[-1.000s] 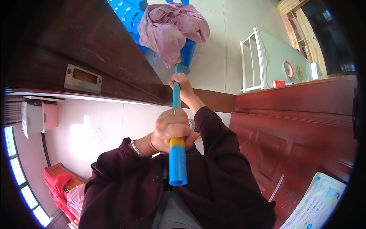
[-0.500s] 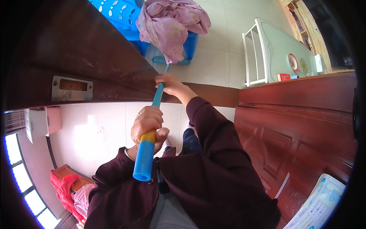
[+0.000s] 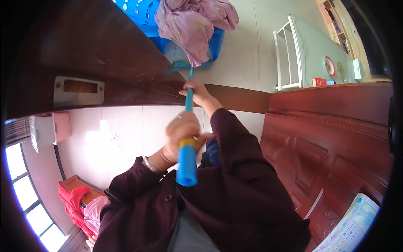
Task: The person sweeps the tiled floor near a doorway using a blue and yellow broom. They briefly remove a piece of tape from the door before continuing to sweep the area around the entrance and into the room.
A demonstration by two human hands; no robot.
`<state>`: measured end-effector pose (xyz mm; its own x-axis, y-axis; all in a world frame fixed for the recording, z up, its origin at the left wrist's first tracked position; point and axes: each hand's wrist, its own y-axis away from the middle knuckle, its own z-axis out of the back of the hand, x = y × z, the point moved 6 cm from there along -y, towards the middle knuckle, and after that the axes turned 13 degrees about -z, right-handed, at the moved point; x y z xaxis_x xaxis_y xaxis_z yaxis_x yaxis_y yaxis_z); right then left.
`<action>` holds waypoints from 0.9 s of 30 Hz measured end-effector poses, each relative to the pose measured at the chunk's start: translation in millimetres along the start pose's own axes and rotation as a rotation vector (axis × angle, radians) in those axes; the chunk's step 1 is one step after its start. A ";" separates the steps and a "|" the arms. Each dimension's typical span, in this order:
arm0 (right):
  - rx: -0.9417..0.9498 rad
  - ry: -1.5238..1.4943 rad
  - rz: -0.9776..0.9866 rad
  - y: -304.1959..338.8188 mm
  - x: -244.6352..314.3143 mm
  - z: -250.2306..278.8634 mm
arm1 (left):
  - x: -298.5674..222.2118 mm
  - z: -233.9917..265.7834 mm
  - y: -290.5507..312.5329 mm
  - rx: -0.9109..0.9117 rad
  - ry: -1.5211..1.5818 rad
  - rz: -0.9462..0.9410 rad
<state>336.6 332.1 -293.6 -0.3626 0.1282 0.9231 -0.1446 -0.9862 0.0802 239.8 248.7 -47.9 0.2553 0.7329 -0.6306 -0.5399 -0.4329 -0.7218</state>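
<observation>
A mop (image 3: 189, 100) with a long teal handle slants away from me toward the floor. Its top end is a blue grip with a yellow band. My left hand (image 3: 183, 128) wraps round the handle just at the yellow band, slightly blurred by motion. Lower down, my right hand (image 3: 201, 94) grips the shaft. The wide teal mop head (image 3: 182, 64) lies on the floor by a blue plastic chair (image 3: 217, 43), partly covered from view by a crumpled pink cloth (image 3: 187, 27) hanging over the chair.
A dark brown door (image 3: 100, 46) with a metal latch plate stands close on my left. On the right is a red-brown panelled door (image 3: 319, 147). Beyond it stands a glass-topped table (image 3: 312, 50) with white legs. Red and pink clothes (image 3: 75, 206) lie at the lower left.
The mop's grip end and my left hand have swung right and a little away from me. My right hand has shifted slightly right in view, still round the shaft.
</observation>
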 end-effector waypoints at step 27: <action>-0.196 0.296 0.014 124.3 16.0 61.8 | -55.2 -9.9 -38.2 0.173 0.483 -0.027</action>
<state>369.7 205.1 -245.6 -0.6124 0.1676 0.7726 -0.3014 -0.9529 -0.0322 254.3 219.6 11.6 0.5905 0.3987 -0.7017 -0.6425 -0.2939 -0.7077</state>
